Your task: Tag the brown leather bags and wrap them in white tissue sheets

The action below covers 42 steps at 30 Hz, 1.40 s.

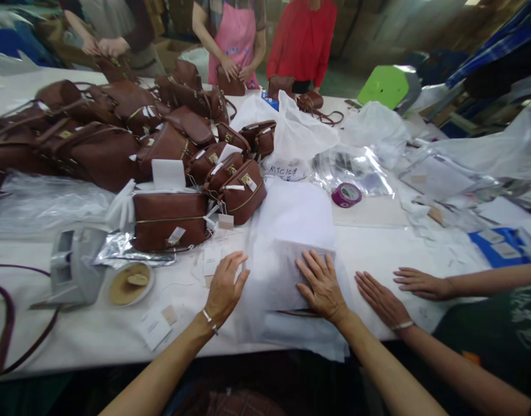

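My right hand point(323, 287) lies with spread fingers on a grey sheet-like packet point(282, 277) over thin white wrapping point(295, 216). A dark strip shows under the packet's near edge; what it belongs to is hidden. My left hand point(226, 286), a bracelet at its wrist, hovers or rests just left of the wrapping, fingers apart and holding nothing. Beyond it stands a brown zippered bag point(172, 219) with a small tag. Smaller brown bags point(243, 193) with gold clasps and white tags sit beside it.
Brown bags point(96, 150) are heaped at the back left. A grey tape dispenser point(74, 266) and round dish point(130, 283) stand left. Purple tape point(346, 195) lies past the wrapping. A co-worker's hands point(384, 300) rest close on the right; several people stand across the table.
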{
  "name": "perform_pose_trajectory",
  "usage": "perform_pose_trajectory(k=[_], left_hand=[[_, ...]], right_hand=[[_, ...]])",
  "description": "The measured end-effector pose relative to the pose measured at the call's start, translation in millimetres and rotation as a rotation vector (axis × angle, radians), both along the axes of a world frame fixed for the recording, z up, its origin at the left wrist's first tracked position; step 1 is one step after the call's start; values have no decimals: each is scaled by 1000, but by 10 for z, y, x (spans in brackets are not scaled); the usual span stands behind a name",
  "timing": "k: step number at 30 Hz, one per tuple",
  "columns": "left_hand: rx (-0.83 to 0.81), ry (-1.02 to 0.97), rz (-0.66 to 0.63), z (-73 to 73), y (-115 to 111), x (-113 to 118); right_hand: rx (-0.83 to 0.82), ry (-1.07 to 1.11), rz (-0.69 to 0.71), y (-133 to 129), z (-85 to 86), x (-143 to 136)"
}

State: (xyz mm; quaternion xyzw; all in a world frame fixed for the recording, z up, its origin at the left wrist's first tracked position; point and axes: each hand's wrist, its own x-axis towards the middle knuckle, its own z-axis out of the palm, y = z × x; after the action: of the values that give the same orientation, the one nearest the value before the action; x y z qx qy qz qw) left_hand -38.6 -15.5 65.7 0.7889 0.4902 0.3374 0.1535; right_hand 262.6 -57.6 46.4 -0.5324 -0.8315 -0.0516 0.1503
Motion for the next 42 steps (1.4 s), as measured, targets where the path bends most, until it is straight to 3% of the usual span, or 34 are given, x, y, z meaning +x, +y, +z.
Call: perform_pose_trajectory(k=[3,5,10,13,15,17,22,27,30,37,42], left_hand=[[34,-37,-2,163,110,180],[-19,-71,-20,195,170,315],[-362,-261,256,-44,189,366],[-382,-136,106,-159,152,341],[-393,2,-54,-173,164,382],[-436,93,-134,-167,218,446],[-504,71,-132,-201,387,489],[-521,-23,-60,-251,349,408],[-543,-171,-14,-253,246,356],[-734,-835,90,-304,-23,259],[-776,-944,161,-324,-142,257]], right_hand=[[10,3,3,-1,7,-1],[20,9,8,-1,10,0],[44,48,12,-5,-21,26],[42,78,20,-2,-46,51],[34,88,25,2,-56,66],[29,89,22,3,-63,74],[36,77,32,3,-68,67],[69,73,60,10,-65,58],[77,75,68,13,-84,71],[83,81,67,12,-110,85],[77,89,70,18,-102,72]])
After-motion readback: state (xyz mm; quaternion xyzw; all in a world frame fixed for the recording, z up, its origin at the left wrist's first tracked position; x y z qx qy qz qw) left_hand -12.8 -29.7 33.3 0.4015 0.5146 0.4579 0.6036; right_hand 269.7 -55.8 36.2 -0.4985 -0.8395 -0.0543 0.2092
